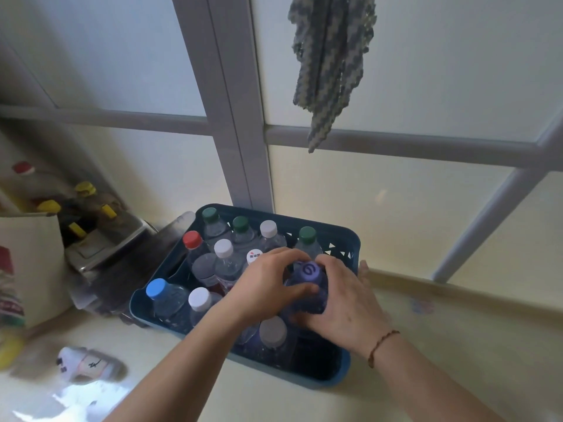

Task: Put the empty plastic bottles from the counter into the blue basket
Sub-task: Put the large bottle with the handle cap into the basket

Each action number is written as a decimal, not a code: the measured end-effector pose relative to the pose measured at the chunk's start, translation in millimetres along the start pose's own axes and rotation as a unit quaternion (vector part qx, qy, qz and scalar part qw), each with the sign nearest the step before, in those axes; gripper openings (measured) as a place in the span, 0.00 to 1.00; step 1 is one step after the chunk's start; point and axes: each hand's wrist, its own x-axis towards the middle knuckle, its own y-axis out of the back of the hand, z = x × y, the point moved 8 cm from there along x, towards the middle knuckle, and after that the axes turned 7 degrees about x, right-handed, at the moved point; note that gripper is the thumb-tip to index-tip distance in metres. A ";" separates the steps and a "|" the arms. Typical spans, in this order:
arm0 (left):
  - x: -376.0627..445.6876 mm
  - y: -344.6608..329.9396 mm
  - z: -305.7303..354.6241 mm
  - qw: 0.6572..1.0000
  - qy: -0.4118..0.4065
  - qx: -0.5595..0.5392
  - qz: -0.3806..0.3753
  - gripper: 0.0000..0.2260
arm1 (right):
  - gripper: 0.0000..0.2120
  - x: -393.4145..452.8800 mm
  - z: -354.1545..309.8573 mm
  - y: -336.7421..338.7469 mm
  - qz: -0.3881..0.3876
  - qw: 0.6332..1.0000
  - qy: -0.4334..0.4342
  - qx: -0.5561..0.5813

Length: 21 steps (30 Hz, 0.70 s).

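Over blue basket [341, 239] | purple-capped bottle [307, 287] upright | 2 hands, left [268, 284], right [344, 296], grasping it

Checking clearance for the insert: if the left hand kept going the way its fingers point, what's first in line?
The left hand points rightward, fingers already against the purple-capped plastic bottle. Beyond it is the right hand, also on that bottle, over the blue plastic basket. Depth is unclear.

From my feed: frosted window [396, 71] with grey frame [234, 117] (soft daylight). A checked cloth [332, 62] hangs there. Pale counter [441, 345] below.
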 end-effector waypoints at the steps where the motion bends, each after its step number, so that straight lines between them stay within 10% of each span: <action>1: 2.4 -0.4 0.0 1.000 -0.012 -0.005 -0.006 0.18 | 0.39 -1.4 1.6 0.8 -0.017 1.000 0.011 -0.013; 21: 14.0 -4.7 -1.9 0.993 -0.033 0.010 -0.116 0.18 | 0.38 -9.5 0.5 -1.4 -0.007 0.998 -0.033 -0.050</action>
